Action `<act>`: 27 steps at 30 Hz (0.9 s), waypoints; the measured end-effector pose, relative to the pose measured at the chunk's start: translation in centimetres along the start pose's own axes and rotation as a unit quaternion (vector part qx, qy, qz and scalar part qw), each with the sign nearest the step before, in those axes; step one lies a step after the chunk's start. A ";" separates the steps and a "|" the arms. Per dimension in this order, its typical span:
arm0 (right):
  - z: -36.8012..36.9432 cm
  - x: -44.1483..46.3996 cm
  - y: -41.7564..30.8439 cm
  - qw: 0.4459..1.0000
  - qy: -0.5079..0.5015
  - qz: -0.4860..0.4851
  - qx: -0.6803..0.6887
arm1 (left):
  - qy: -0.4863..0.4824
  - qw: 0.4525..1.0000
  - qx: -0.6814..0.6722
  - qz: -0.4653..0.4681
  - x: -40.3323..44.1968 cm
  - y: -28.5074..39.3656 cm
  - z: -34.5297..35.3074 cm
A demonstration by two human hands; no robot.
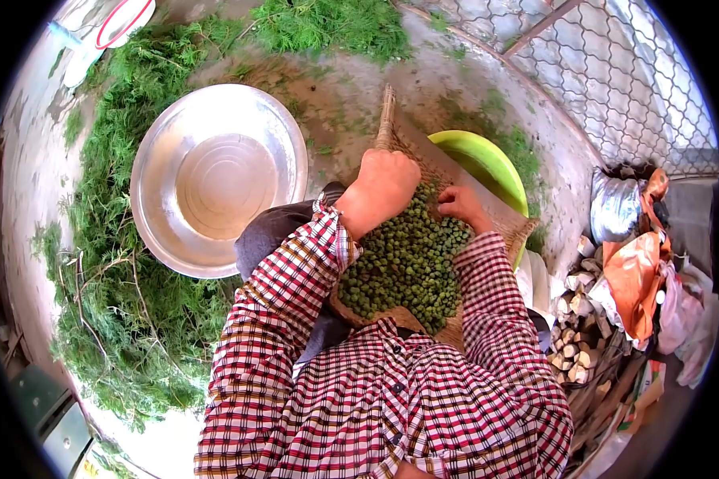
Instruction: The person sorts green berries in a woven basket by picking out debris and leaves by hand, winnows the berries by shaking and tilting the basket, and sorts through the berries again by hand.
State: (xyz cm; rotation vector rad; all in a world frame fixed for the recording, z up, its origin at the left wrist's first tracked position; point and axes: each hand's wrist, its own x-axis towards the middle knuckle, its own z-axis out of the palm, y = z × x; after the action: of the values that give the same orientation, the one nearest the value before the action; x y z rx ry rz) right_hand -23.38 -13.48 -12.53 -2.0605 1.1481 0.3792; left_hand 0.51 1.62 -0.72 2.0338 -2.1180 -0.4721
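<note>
A woven winnowing basket rests across my lap, holding a thick layer of small round green cones. My left hand is closed in a fist over the basket's left rim, just below its raised tip; the fingers' undersides are hidden. On the other side, my right hand has its fingers bent and pressed together at the edge of the cones. Whatever lies between those fingertips is too small to make out. Under the basket's right side stands a lime-green basin, partly covered.
A wide metal basin stands left of my knee. Cut green branches surround it, with more foliage ahead. To the right are split firewood, plastic bags and a wire mesh fence.
</note>
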 end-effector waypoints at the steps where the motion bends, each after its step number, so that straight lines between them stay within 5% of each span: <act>1: -0.2 -0.8 -0.4 1.000 0.023 -0.005 0.004 | 0.001 1.000 0.006 -0.001 -0.1 0.1 -0.1; 8: -0.3 1.5 -1.6 0.977 0.146 -0.116 -0.100 | 0.004 1.000 0.017 0.013 0.1 0.2 0.4; 21: 1.3 2.4 -1.6 0.960 0.157 -0.102 -0.208 | 0.019 0.999 0.021 0.016 0.1 0.3 0.5; 26: -0.6 0.7 -0.2 0.963 0.196 -0.153 -0.109 | -0.013 1.000 0.009 0.008 0.2 0.4 0.1; 27: -1.9 0.1 0.2 0.968 0.246 -0.045 0.027 | -0.012 1.000 0.009 0.009 0.3 0.4 0.0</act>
State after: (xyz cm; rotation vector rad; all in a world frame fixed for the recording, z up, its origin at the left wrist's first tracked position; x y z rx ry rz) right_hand -23.62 -15.00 -11.37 -2.2128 1.3216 -0.2241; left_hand 0.10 1.37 -0.58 2.0256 -2.1602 -0.4795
